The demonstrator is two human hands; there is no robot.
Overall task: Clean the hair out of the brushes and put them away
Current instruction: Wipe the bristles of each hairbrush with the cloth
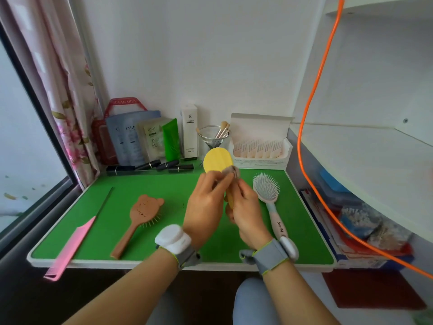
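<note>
Above green tabletop point(164, 184), right hand point(246, 214) grips round yellow wooden brush point(218, 160) by its handle, steadying it; left hand point(206, 207) pinches grey hair clump point(233, 171) at head edge, likely stripping it.

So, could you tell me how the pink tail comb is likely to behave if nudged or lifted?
The pink comb looks thin and flat, so probably light and unlikely to roll. Its wide end hangs past the table's front edge, so a nudge might tip it off. Its slim dark tail may flex slightly.
</note>
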